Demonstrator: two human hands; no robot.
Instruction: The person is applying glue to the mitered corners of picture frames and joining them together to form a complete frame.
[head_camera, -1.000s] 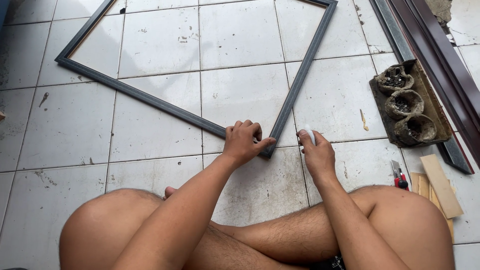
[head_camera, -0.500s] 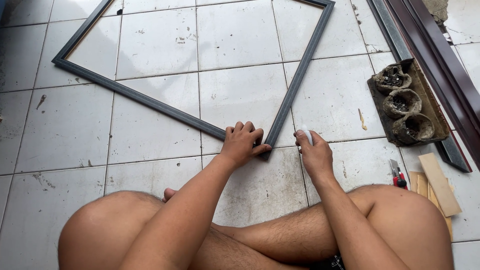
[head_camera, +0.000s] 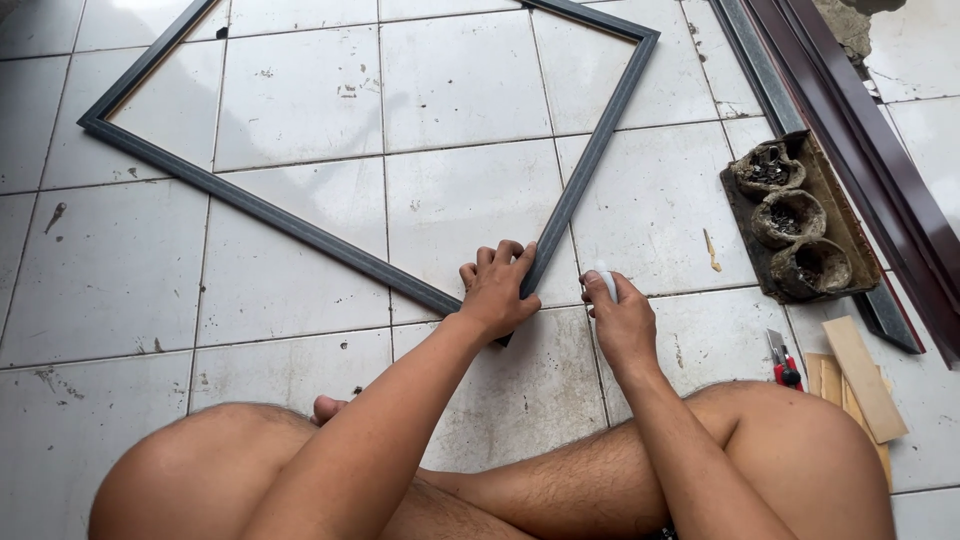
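A dark grey rectangular metal frame (head_camera: 270, 215) lies flat on the white tiled floor, one corner pointing at me. My left hand (head_camera: 497, 292) presses down on that near corner, fingers over both bars. My right hand (head_camera: 620, 318) hovers just right of the corner, closed around a small white object (head_camera: 606, 283) whose tip sticks out above the fingers. I sit cross-legged, with my bare knees at the bottom of the view.
A dirty tray (head_camera: 800, 215) with three small bowls of screws sits at the right. Dark metal profiles (head_camera: 860, 130) run along the right edge. A red-handled cutter (head_camera: 782, 362) and wooden pieces (head_camera: 865, 380) lie by my right knee.
My right hand has shifted slightly left and up, nearer the frame's corner. My left hand stays pressed on the corner.
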